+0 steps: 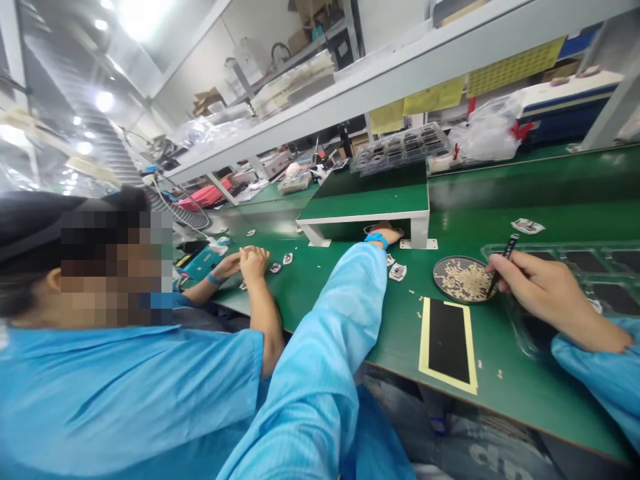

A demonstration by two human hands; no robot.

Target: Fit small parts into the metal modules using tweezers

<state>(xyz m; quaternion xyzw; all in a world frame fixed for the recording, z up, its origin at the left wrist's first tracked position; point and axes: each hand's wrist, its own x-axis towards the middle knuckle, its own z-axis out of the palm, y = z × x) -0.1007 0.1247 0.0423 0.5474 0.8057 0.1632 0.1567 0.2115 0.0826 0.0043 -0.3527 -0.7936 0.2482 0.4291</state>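
Observation:
My left hand (386,234) reaches far forward under a small green-topped stand (370,200), its fingers hidden in the shadow there. A blue band circles that wrist. Small silver parts (397,271) lie on the green bench just beside that arm. My right hand (543,288) is closed on a black pen-like tool (504,259), tip down at the edge of a round dish (463,279) full of tiny pale pieces. It rests over a clear plastic tray (575,267) with dark pockets.
A co-worker in blue sits close at my left, both hands (247,261) together over small parts on the bench. A black mat with yellow border (449,341) lies near the front edge. Trays (400,148) and bags (487,130) crowd the back shelf.

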